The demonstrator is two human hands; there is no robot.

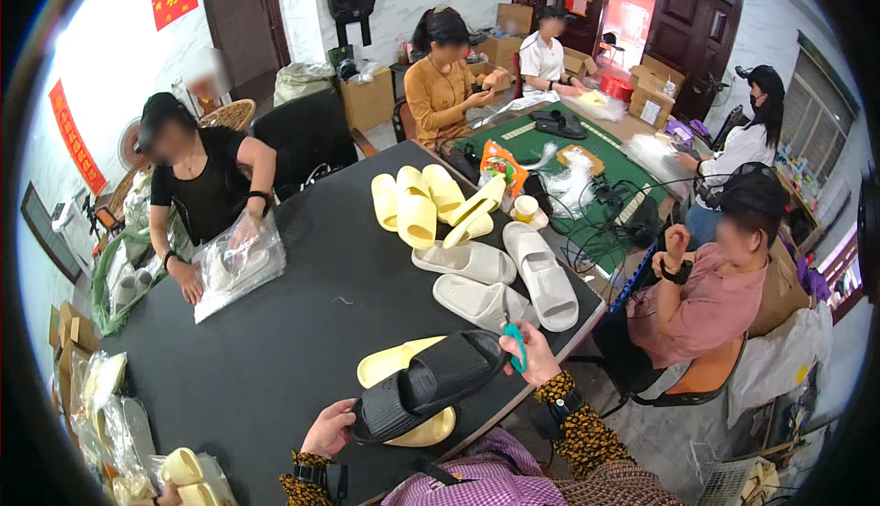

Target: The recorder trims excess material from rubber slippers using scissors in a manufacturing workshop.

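Observation:
My left hand [328, 429] grips the heel end of a black slide sandal [426, 382], held just above the dark table [275, 341]. My right hand [530, 352] is closed on small teal-handled scissors [515, 341] at the sandal's toe end. Under the black sandal lies a pale yellow slide [394, 364]. Just beyond my right hand sit white slides [477, 300].
Yellow slides [417, 208] are heaped mid-table. A person in black at the left presses a clear plastic bag [234, 268]. A person in pink [706, 295] sits at the right. Others work at a green table [587, 176] behind. Bagged slides [183, 469] lie near left.

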